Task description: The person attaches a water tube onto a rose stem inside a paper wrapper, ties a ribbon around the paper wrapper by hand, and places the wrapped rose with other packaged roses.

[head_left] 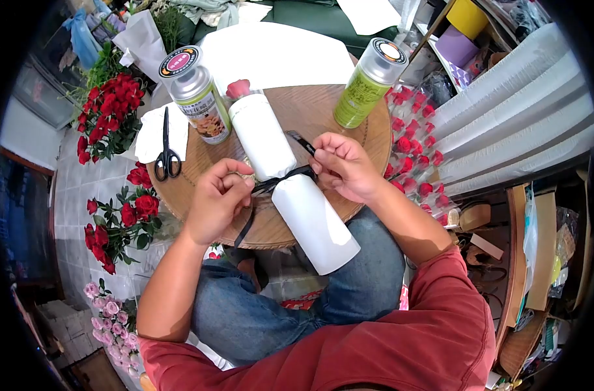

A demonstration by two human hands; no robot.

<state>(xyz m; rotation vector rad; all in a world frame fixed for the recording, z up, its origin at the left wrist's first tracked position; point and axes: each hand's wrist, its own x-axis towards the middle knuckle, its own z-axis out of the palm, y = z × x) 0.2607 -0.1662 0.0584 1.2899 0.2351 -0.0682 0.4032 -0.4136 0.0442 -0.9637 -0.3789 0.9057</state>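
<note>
A white paper-wrapped bundle (316, 225) lies across the edge of the round table, cinched in the middle, with a red rose (238, 88) at its far end. Black ribbon (285, 177) circles the cinched waist. My left hand (220, 195) pinches the ribbon just left of the waist, and a loose tail hangs below it. On the right of the waist, my right hand (342, 167) has its fingers closed on the ribbon, whose end sticks up past the fingertips.
Black scissors (167, 156) lie at the table's left edge (180, 189). Two spray cans (202, 104) (363, 91) stand on the table. Red roses (111, 107) are at the left, more roses (414, 146) at the right. White paper (277, 55) covers the far side.
</note>
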